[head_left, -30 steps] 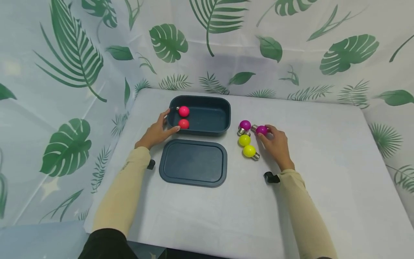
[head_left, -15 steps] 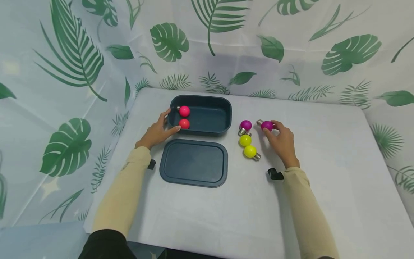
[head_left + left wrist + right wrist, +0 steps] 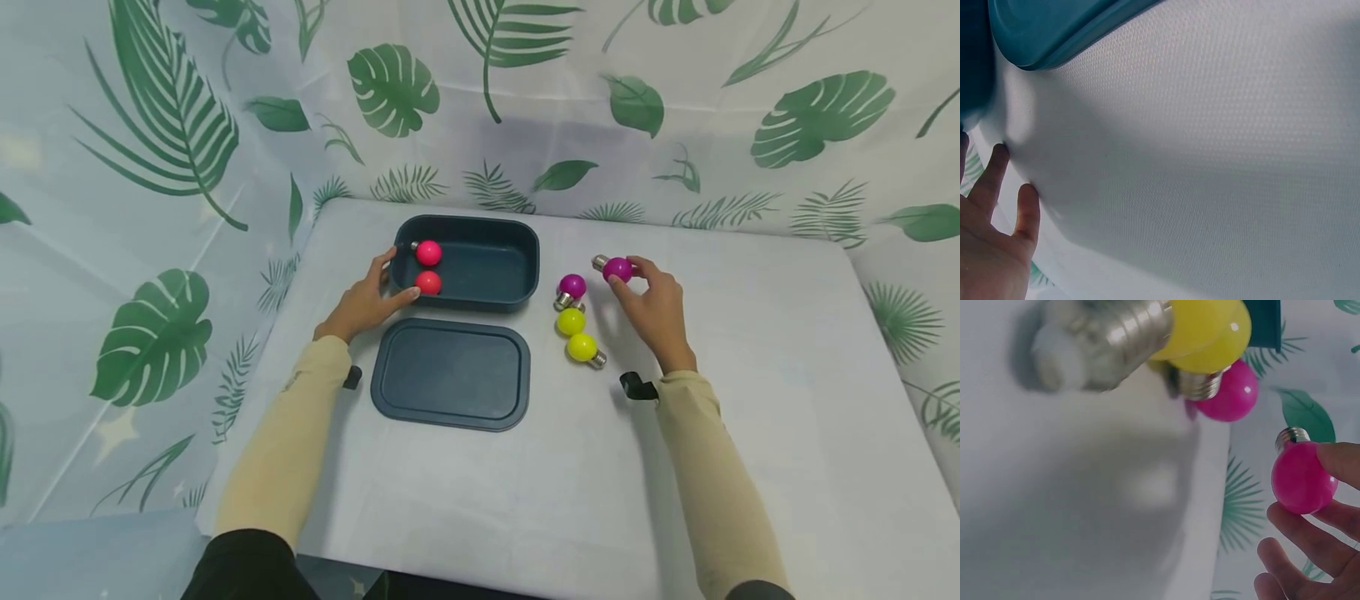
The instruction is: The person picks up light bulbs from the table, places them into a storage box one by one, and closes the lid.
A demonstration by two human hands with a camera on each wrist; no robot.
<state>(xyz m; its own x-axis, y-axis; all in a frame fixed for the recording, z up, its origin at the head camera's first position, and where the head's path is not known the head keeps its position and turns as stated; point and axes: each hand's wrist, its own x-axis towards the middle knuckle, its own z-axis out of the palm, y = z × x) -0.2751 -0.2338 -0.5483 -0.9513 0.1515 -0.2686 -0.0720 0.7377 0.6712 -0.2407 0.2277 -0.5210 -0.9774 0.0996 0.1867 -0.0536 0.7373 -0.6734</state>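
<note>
My right hand pinches a purple light bulb between thumb and fingers, its metal screw base pointing left. In the right wrist view that bulb is held up off the table. Spread fingers of my left hand rest against the left end of a dark blue rectangular box, thumb at its near rim. Inside the box lie two pinkish-red bulbs, one pink and one redder. Left of the right hand, another purple bulb lies beside two yellow bulbs.
A flat dark blue lid lies on the white-covered table just in front of the box. Behind and to the left hangs a leaf-patterned cloth. Each wrist bears a small black camera, such as the right one.
My right hand has carried the purple bulb up and slightly right, away from the other bulbs. The left hand stays at the box. The view has tilted slightly.
</note>
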